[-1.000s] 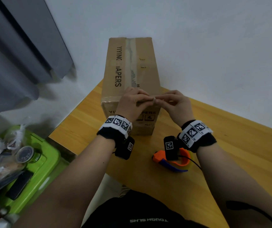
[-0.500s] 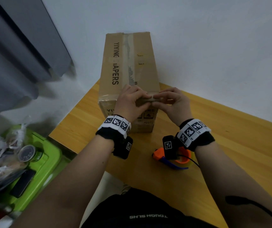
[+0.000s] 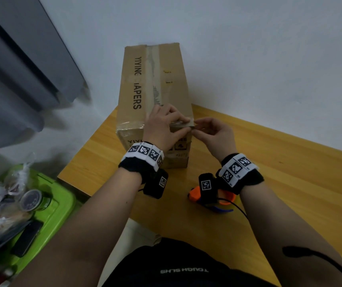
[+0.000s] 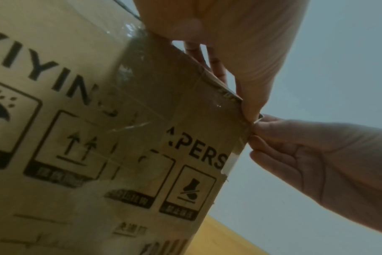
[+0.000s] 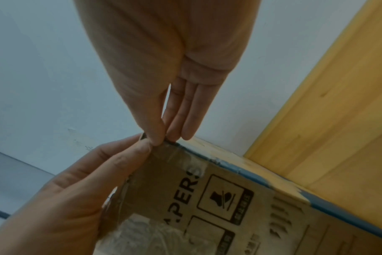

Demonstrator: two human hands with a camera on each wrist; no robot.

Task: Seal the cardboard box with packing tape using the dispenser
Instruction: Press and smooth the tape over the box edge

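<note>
A tall cardboard box [image 3: 153,83] printed with black letters stands on the wooden table [image 3: 290,172], with old tape [image 3: 152,65] running down its top. My left hand [image 3: 163,127] lies over the near top edge, fingers on top and thumb pressing at the right corner [image 4: 250,107]. My right hand [image 3: 211,131] is just right of that corner and pinches a bit of tape [image 4: 257,120] there between thumb and fingertips [image 5: 157,138]. The orange and blue tape dispenser [image 3: 223,200] lies on the table under my right wrist, partly hidden.
A white wall stands close behind the box. Left of the table, a green bin [image 3: 48,206] on the floor holds bags, a jar and a phone. A grey curtain [image 3: 21,75] hangs at the left. Bare table [image 3: 300,193] stretches to the right.
Both hands have worked rightward along the near top edge, from its middle to the right corner. The right hand is now off the box's side. The dispenser has not moved.
</note>
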